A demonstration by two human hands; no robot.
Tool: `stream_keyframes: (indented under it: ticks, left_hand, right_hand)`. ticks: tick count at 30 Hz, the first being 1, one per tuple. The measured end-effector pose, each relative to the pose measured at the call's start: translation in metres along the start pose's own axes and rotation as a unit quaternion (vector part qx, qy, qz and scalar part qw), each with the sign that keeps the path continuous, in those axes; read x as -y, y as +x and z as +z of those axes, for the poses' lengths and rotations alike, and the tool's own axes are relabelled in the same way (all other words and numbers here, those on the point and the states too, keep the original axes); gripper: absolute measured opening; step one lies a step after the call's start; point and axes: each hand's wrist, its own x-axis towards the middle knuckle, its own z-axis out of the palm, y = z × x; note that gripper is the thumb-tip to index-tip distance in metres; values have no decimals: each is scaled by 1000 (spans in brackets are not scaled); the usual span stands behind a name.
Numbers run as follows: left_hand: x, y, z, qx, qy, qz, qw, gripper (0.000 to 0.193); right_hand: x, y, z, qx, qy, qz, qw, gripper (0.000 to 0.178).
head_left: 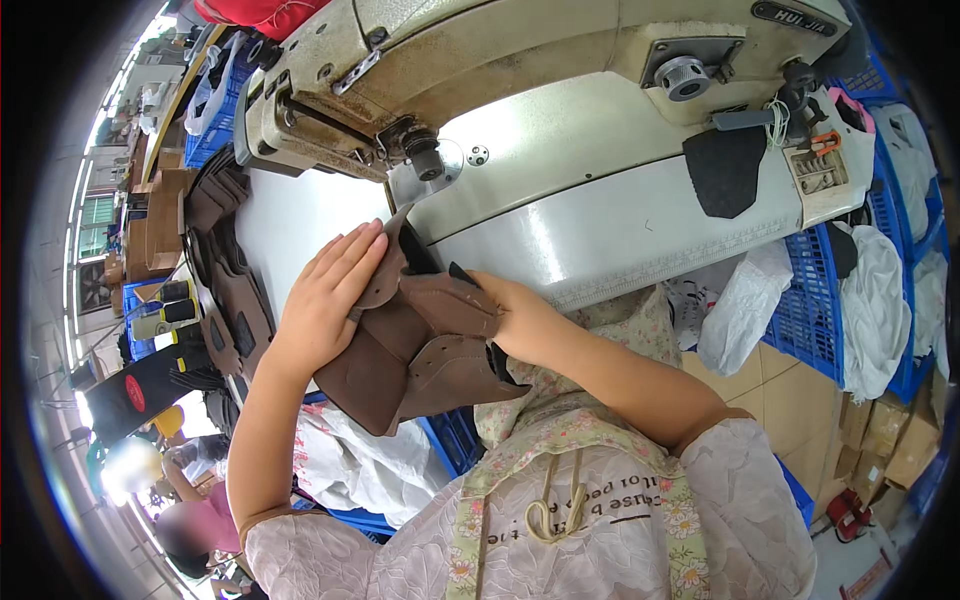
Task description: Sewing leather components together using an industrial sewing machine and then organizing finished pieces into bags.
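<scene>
A brown shoe upper (378, 353) with dark lining and small eyelet holes is held up between my two hands, in front of the sewing machine (540, 75). My left hand (330, 290) grips its left side, the fingers straight and close together along a flap and the thumb partly hidden by it. On the other side my right hand (510, 315) is closed round the upper's edge; most of its fingers are hidden behind the material. The machine's needle area (425, 160) lies just beyond the upper's top end, apart from my fingers.
Stacked brown cut pieces (235, 300) lie on the left of the white table (290, 220). A black piece (722, 170) rests on the machine bed at right. Blue crates (812, 300) with white bags stand to the right. Thread cones (165, 312) and another person (205, 520) are at left.
</scene>
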Motion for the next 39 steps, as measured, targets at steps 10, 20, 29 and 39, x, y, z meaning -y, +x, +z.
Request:
stream_keyframes:
  ticks: [10,20,29,39]
  left_hand:
    - [-14,17,14,18,84,-9,996,56]
    - [-18,23,31,44,127,6,991,53]
    - [-31,24,43,51,177,-43,982,59]
    - [-14,28,41,97,26,-139,985,47]
  right_hand:
    - [5,-6,3,-19,271,96,958,40]
    - [1,2,-14,-72,401,116,906,38]
    - [32,-1,-37,-119,-239,-9,964,34]
    - [26,3,-35,-124,-351,-21,928,32]
